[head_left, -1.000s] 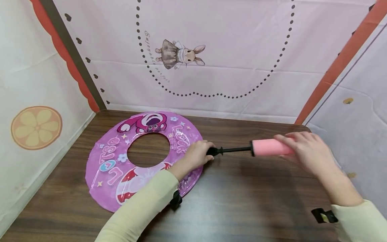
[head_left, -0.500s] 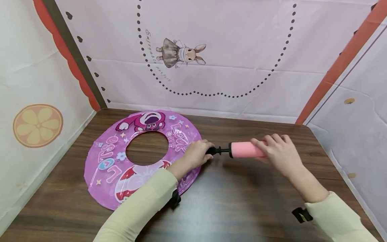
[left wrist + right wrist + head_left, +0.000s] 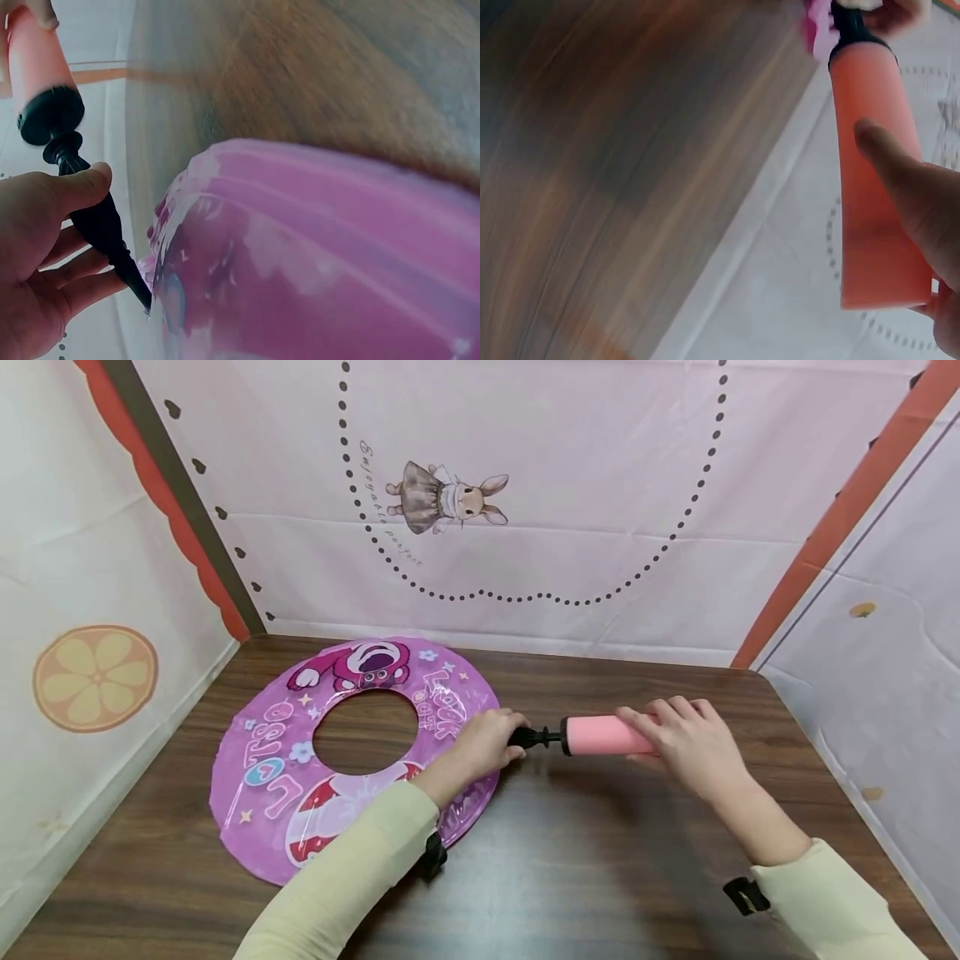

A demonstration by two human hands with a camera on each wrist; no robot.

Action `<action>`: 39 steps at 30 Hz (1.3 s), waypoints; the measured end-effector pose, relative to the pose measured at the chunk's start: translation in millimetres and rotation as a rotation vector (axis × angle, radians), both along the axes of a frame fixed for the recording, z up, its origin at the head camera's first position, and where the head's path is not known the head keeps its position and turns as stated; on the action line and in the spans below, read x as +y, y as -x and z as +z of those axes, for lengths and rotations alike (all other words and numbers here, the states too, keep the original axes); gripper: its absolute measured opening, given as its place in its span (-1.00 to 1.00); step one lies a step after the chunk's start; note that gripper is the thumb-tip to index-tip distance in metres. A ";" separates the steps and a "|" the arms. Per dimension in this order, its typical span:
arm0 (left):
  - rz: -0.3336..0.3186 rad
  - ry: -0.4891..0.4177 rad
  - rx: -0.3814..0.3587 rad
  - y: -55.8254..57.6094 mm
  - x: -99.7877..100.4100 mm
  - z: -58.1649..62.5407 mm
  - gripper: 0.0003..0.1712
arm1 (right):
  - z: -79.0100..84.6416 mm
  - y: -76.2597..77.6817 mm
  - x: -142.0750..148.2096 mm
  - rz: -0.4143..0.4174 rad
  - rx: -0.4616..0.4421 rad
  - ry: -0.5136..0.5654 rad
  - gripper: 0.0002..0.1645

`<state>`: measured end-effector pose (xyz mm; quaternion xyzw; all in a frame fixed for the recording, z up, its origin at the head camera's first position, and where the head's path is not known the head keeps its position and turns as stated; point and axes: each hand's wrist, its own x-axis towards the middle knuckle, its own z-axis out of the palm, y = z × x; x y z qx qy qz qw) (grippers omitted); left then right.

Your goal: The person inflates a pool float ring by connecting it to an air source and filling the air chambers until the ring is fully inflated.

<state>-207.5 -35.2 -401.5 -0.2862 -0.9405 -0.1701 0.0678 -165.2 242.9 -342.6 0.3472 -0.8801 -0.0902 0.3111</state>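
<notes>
A purple swim ring (image 3: 247, 810) with printed bears and letters lies on the left of the table, partly filled out. At its right edge my left hand (image 3: 483, 743) grips the black nozzle end (image 3: 97, 217) of a hand pump; the nozzle's tip meets the ring in the left wrist view, though the valve itself is hidden. My right hand (image 3: 693, 747) holds the pump's pink barrel (image 3: 603, 735), thumb along one side. Only a short piece of black shaft shows between barrel and nozzle end. In the right wrist view the barrel (image 3: 874, 180) fills the hand.
The brown wooden table (image 3: 585, 877) carries the ring and sits against a pink printed cloth (image 3: 600, 485) at the back. White printed cloths (image 3: 75, 552) hang at both sides. Black straps are on both wrists.
My right hand has moved left with the pink barrel, sliding it over the shaft toward my left hand; in the last half second it barely moved. The left hand stays at the ring's edge.
</notes>
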 end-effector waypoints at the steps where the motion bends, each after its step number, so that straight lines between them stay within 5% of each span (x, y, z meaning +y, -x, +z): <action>1: -0.001 0.007 -0.004 -0.2 0.1 -0.4 -0.56 | 1.6 -1.1 6.2 -0.002 -0.009 0.011 -0.32; 10: -0.009 0.032 0.037 -1.9 0.2 -3.8 -0.55 | 27.9 -17.6 62.9 -0.107 -0.107 0.034 -0.21; 18: -0.048 0.046 0.077 -0.8 0.5 -0.9 -0.55 | 11.0 -9.0 11.5 -0.011 0.018 -0.053 -0.26; 26: -0.069 0.034 0.119 0.1 0.4 -1.1 -0.57 | -5.5 0.5 -26.9 -0.042 0.050 -0.075 -0.24; 32: -0.055 -0.002 0.059 2.8 -1.5 -1.6 -0.56 | 1.7 2.1 -17.7 -0.015 0.011 -0.034 -0.25; 39: -0.052 0.009 0.022 3.5 -3.1 -0.1 -0.54 | 22.3 -7.4 28.7 -0.045 -0.042 -0.014 -0.28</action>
